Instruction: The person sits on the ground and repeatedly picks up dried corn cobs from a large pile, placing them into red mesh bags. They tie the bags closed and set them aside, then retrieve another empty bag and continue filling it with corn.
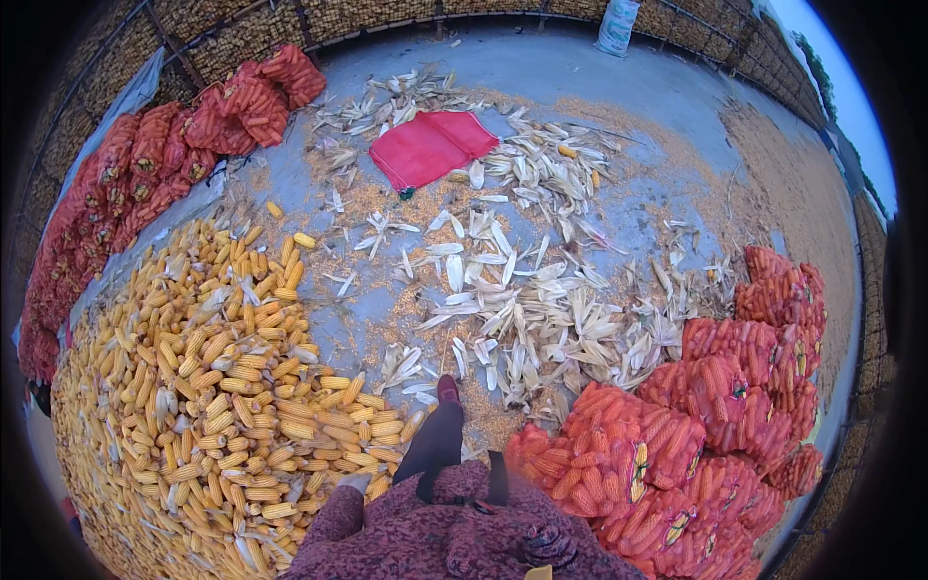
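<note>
My left hand (355, 480) hangs low beside my patterned sleeve, at the near edge of a large heap of yellow corn cobs (239, 377). It looks pale grey and blurred, and its fingers are too indistinct to read. My right hand is out of view. Ahead of me a red mesh sack (435, 148) lies flat on the concrete floor, with a dark green bit at its near corner. Dry corn husks (536, 319) are strewn between that sack and my shoe (448, 390). Filled red mesh sacks of cobs (602, 435) are piled close on my right.
More filled mesh sacks (138, 159) line the left side behind the heap. Loose kernels (790, 167) cover the floor at right. A white woven sack (618, 29) stands by the far cribs packed with cobs (377, 16). Single cobs (274, 209) lie about the floor.
</note>
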Tool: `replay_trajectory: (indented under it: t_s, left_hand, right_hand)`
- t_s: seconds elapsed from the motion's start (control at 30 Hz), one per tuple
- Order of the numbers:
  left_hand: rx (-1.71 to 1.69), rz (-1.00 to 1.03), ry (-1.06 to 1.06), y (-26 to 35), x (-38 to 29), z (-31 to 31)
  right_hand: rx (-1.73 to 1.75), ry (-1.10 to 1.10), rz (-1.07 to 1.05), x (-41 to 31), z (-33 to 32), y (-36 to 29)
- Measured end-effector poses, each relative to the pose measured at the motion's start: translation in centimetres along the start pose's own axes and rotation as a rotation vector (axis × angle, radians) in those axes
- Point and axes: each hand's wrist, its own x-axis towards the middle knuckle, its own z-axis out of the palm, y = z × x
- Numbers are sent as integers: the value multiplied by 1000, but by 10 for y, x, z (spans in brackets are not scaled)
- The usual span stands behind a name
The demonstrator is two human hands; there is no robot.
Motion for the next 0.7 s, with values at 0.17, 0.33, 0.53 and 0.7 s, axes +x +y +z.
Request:
replay_trajectory:
  t_s: [0.17,0.33,0.53,0.7]
  left_hand:
    - [-927,-554,-49,33,32,-148]
    - [-911,-515,13,75,51,-315]
    - [-941,-375,83,102,128,-387]
    - [-1291,-240,143,118,212,-381]
  right_hand:
    - [39,40,-72,51,-62,-114]
    - [-24,-141,-121,116,-78,-224]
    - [-264,-309,-154,215,-100,-323]
    - [-520,-303,-203,335,-134,-438]
